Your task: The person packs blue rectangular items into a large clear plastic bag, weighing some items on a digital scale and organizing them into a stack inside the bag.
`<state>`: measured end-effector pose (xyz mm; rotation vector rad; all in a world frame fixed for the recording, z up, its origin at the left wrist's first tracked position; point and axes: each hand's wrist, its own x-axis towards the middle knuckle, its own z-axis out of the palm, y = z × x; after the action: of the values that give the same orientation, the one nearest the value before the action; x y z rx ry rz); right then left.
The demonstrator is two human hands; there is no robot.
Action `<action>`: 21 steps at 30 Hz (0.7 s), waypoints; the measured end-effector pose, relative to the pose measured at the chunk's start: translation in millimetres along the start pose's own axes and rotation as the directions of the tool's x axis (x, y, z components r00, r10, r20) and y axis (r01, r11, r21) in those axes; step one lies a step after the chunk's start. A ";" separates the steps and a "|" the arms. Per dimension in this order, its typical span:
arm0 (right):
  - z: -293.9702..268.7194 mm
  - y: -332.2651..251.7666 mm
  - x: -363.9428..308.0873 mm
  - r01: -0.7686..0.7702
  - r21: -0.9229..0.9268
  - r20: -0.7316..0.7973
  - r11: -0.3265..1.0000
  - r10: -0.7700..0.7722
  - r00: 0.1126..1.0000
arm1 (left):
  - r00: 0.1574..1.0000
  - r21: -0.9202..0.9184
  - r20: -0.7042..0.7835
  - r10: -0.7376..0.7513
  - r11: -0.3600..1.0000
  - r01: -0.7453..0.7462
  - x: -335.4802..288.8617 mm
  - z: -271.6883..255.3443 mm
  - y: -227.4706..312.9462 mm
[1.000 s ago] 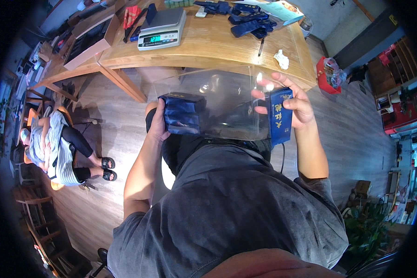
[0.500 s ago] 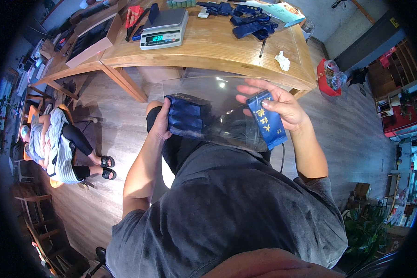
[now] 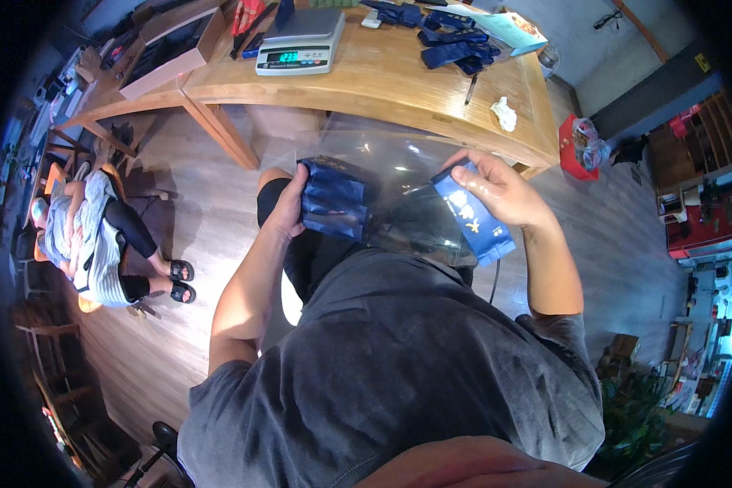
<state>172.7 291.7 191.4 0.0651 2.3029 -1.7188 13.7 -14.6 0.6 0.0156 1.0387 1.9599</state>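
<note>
A clear plastic bag (image 3: 403, 195) stretches over my lap between my two hands. My left hand (image 3: 288, 205) grips its left end, thumb on top. Several dark blue foil packets (image 3: 333, 203) lie side by side in that end. At the bag's right end, my right hand (image 3: 508, 193) is closed on one more blue packet (image 3: 481, 228) with pale characters on its face, thumb pressed on its upper part. This packet is tilted, its lower end pointing toward me. Whether it touches the bag's edge, I cannot tell.
Ahead is a wooden table (image 3: 382, 102) with a digital scale (image 3: 301, 45), a pile of blue packets (image 3: 455, 45), a dark pen (image 3: 470, 89) and a crumpled tissue (image 3: 503, 114). A red bin (image 3: 576, 154) stands right. At left a person (image 3: 98, 236) sits on a chair.
My right hand's fingers, spread out before, have curled in around the blue packet. The packet and hand have shifted slightly right. My left hand keeps its grip on the bag.
</note>
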 end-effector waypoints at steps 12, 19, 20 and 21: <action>1.1 -23.1 -50.6 -0.013 -0.373 -0.212 0.928 -0.072 0.975 | 0.999 -0.013 0.007 0.041 0.999 -0.041 2.5 -7.9 -0.5; 8.1 -12.5 -56.1 -0.172 -0.461 -0.409 0.870 -0.036 0.912 | 0.998 -0.028 0.033 0.062 0.998 -0.061 -8.3 4.8 6.0; 1.9 -1.5 -50.9 -0.121 -0.402 -0.402 0.908 -0.056 0.914 | 0.997 -0.029 0.040 0.059 0.998 -0.058 -6.0 3.5 5.9; -7.5 14.3 -44.0 -0.068 -0.340 -0.396 0.938 -0.077 0.915 | 0.997 -0.030 0.046 0.057 0.998 -0.056 -3.1 0.2 4.7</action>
<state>216.4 308.5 190.5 0.3794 2.8761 -1.3676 12.4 -17.9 5.1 0.0758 0.9895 2.0153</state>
